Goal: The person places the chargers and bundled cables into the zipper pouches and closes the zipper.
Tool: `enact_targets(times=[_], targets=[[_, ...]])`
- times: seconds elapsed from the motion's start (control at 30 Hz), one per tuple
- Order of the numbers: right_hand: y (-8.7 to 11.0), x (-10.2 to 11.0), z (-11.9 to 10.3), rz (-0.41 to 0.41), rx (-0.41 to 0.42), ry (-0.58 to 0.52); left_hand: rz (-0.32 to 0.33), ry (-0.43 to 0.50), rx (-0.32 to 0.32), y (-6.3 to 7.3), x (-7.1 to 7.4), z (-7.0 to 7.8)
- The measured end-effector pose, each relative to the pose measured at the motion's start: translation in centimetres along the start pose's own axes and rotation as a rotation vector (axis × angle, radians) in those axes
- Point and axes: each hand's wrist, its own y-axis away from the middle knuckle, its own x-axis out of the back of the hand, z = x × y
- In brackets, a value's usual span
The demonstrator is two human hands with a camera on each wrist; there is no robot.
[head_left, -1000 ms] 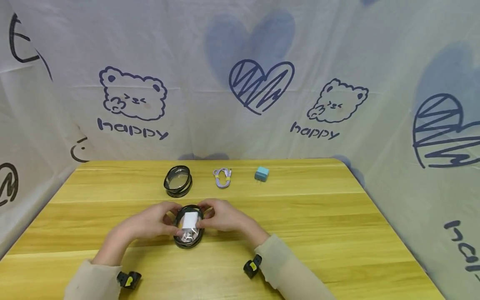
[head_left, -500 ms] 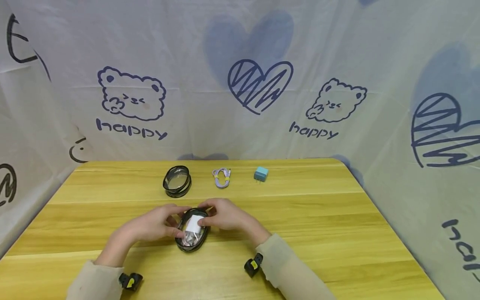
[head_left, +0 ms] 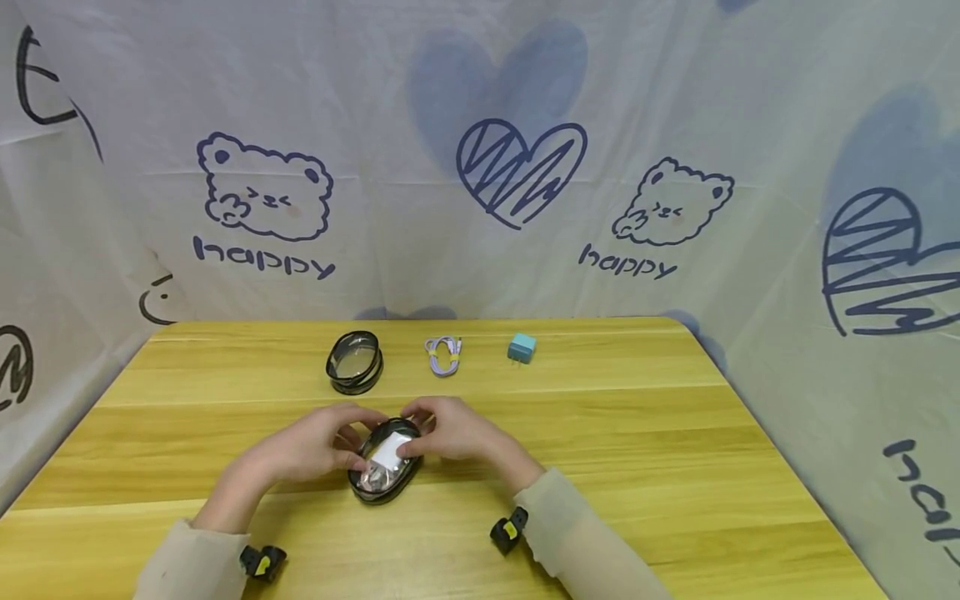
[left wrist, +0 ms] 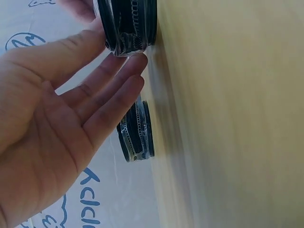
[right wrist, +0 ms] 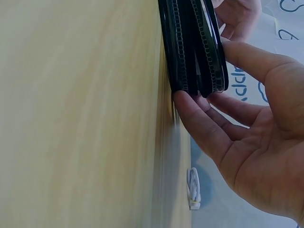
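Here, beyond the hands (head_left: 318,442) (head_left: 453,429): pouch (head_left: 355,362), cable (head_left: 454,357), adapter (head_left: 522,347).

Soft light leaves the head view clear, while the tabletop (left wrist: 237,118) looks blurred in both wrist views.

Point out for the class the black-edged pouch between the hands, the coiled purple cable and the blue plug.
Held pouch (right wrist: 194,52): right wrist view, on its dark side wall.
Purple cable (head_left: 446,372): head view, on the coil's near bend.
Blue plug (head_left: 522,348): head view, mid-body.
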Motion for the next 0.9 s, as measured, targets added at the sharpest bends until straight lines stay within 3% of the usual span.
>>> enact_targets(times=[0.43,0.77,0.9], targets=[[0.49,-0.13,-0.14,0.012,-0.115,-0.094,0.000,0.012,0.004,-0.48,-0.50,0.50],[0.36,0.45,0.45,-0.038,-0.111,-0.253,0.002,-0.004,-0.051,-0.54,-0.62,0.44],[-0.04,0.66,0.72,-0.024,-0.064,-0.209,0.012,-0.020,-0.075,-0.49,-0.57,0.35]])
